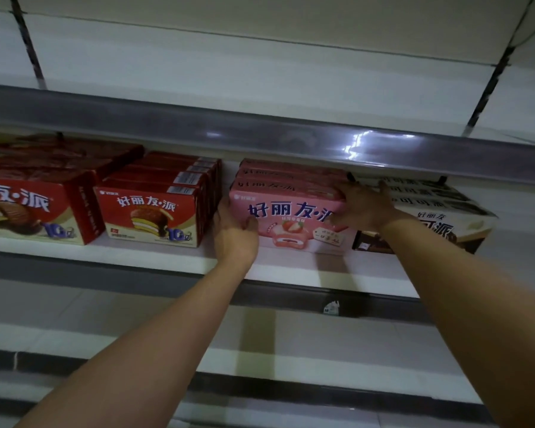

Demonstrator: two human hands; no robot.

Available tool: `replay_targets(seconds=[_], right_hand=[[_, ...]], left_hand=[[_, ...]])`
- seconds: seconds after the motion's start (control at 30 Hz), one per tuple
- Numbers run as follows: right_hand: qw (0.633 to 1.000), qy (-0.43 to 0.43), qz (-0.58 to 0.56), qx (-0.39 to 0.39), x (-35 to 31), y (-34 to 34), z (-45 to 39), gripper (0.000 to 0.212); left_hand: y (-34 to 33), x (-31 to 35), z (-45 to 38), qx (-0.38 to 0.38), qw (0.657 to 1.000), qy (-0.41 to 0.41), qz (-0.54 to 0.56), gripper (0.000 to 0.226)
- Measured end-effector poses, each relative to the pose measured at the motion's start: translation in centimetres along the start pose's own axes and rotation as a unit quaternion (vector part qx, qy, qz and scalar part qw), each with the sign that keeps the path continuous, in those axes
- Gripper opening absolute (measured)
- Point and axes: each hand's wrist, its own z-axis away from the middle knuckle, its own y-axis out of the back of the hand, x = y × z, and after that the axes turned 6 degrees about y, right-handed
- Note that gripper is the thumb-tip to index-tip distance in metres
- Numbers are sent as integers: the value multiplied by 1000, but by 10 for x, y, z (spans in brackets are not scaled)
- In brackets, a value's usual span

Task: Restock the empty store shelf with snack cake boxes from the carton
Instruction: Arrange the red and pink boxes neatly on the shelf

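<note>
The shelf [291,273] carries red boxes [155,208] at left and cream boxes [430,211] at right. Between them stands the pink box [291,220] — front of its row, light, stiff card, likely best held by its ends. Left hand [233,233] clasps one end; right hand [365,205] the other — both grips grasping it.

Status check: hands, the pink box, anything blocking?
Both hands on front pink strawberry snack cake box: left hand gripping left end, right hand over top right corner. Box on white shelf. Cream-and-brown boxes tight alongside right.
</note>
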Motion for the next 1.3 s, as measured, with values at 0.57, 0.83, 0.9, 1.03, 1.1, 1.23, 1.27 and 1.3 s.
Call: replay_targets(seconds=[0.57,0.83,0.9,1.03,1.1,1.23,1.27,1.3], right_hand=[[989,22,-149,-13,-26,13,-6,63],[870,-211,-432,112,-28,16,-38,54],[858,-216,-453,108,-31,12,-44,56],[844,-196,-482,131,-36,10,-44,50],[840,-188,-488,147,-36,9,-45,43],[833,-164,-513,127,-36,8,-46,21],[834,-161,-514,120,-36,9,-46,21],[835,-158,-514,119,-36,9,-47,22]], left_hand=[[3,-8,0,8,1000,-10,14,81],[5,-11,1,43,998,-54,13,68],[6,-11,1,46,998,-50,15,65],[5,-12,1,48,998,-48,17,64],[4,-12,1,51,997,-49,16,64],[2,-10,0,53,998,-44,11,64],[2,-10,0,54,998,-43,11,64],[2,-10,0,54,998,-43,12,64]])
